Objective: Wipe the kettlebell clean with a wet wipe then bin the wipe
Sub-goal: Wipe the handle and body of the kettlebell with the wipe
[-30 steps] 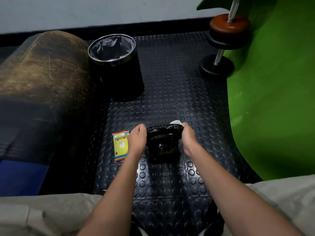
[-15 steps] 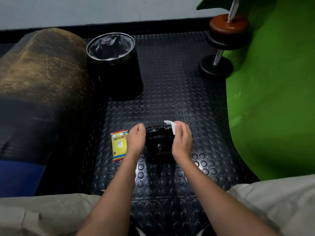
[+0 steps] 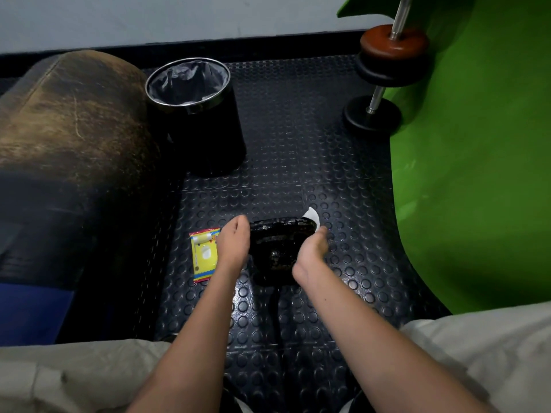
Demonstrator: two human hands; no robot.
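Observation:
A black kettlebell (image 3: 275,248) stands on the studded rubber floor between my two hands. My left hand (image 3: 234,244) grips the left end of its handle, fingers curled out of sight. My right hand (image 3: 311,254) holds a white wet wipe (image 3: 311,217) against the right end of the handle; only a corner of the wipe shows past the fingers. A black bin (image 3: 193,114) with a chrome rim and grey liner stands open at the back left.
A yellow wet-wipe packet (image 3: 204,254) lies flat just left of my left hand. A worn brown padded roll (image 3: 68,129) fills the left side. A dumbbell (image 3: 384,73) leans at the back right against a green sheet (image 3: 477,159). My knees frame the bottom.
My right hand slid with the wipe from over the kettlebell's right front back to the right end of the handle. The left hand stayed in place.

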